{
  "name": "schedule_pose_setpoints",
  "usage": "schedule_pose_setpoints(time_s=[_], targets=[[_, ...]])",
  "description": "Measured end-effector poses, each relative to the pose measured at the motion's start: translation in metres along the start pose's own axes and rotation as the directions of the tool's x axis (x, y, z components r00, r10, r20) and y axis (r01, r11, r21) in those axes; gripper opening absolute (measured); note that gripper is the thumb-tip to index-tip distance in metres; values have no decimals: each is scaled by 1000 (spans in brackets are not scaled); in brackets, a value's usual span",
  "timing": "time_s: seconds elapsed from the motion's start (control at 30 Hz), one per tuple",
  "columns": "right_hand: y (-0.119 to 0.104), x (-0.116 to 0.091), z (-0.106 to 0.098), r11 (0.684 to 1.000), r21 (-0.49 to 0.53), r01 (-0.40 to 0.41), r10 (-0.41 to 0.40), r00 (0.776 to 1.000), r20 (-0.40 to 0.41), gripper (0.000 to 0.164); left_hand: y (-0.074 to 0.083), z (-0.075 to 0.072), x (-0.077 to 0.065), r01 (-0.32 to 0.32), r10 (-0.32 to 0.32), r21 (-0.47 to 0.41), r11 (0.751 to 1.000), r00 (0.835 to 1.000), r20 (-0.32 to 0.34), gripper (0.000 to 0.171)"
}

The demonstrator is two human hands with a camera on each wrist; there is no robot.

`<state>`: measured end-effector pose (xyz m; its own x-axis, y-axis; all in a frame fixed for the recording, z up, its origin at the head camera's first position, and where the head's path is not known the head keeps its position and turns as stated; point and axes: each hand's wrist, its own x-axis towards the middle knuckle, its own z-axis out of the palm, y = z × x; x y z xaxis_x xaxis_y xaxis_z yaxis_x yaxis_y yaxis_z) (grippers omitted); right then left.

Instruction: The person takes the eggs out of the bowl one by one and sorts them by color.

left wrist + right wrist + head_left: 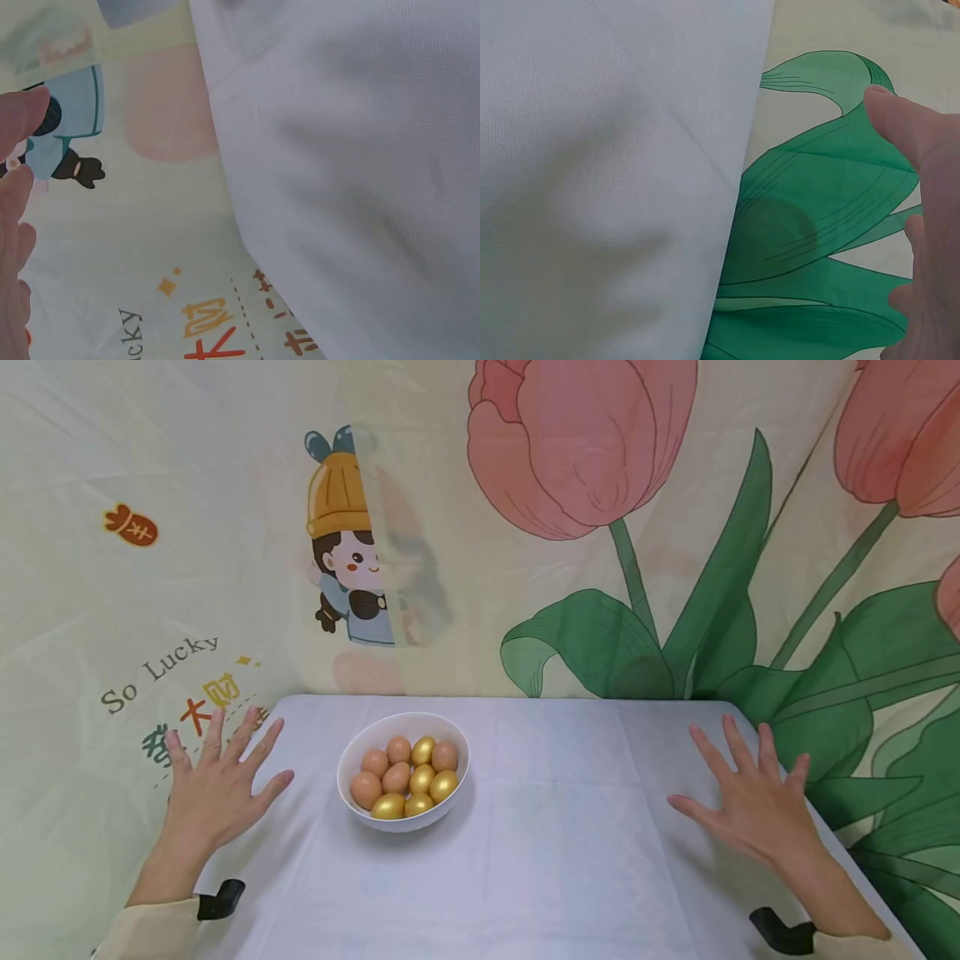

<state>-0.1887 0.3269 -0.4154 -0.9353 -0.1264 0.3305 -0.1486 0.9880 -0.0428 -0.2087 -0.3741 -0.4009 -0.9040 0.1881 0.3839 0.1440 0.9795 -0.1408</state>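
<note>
A white bowl (347, 781) stands on the table left of its middle. It holds several brown eggs (366, 790) mixed with several golden eggs (387, 807). My left hand (217, 793) hovers over the table's left edge, fingers spread and holding nothing; the bowl is to its right. Far from the bowl, near the right edge, my right hand (757, 806) is also spread with bare fingers. In the left wrist view, part of the left hand (13, 225) shows at the left border. The right wrist view has the right hand (926, 187) at its right border.
White cloth covers the table (555, 860), and its far edge meets a printed backdrop (450, 410) with tulips, a cartoon child and lettering. A black band (221, 900) is at the left wrist, another black band (782, 933) at the right.
</note>
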Motion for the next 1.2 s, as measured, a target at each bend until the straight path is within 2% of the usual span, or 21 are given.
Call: schedule_pose_setpoints(time_s=[0.53,0.97,1.2], targets=[[-6,2,-4,999,12,35,-35,999,-14,110,-10,0,-5,10,-10,30,1000,1000,8,88],[-22,13,-3,998,28,65,-63,996,-67,111,6,-5,3,4,-4,13,1000,1000,-1,86],[-36,19,-7,995,64,77,-72,995,-75,112,16,-4,4,-20,20,-13,1000,1000,-4,85]])
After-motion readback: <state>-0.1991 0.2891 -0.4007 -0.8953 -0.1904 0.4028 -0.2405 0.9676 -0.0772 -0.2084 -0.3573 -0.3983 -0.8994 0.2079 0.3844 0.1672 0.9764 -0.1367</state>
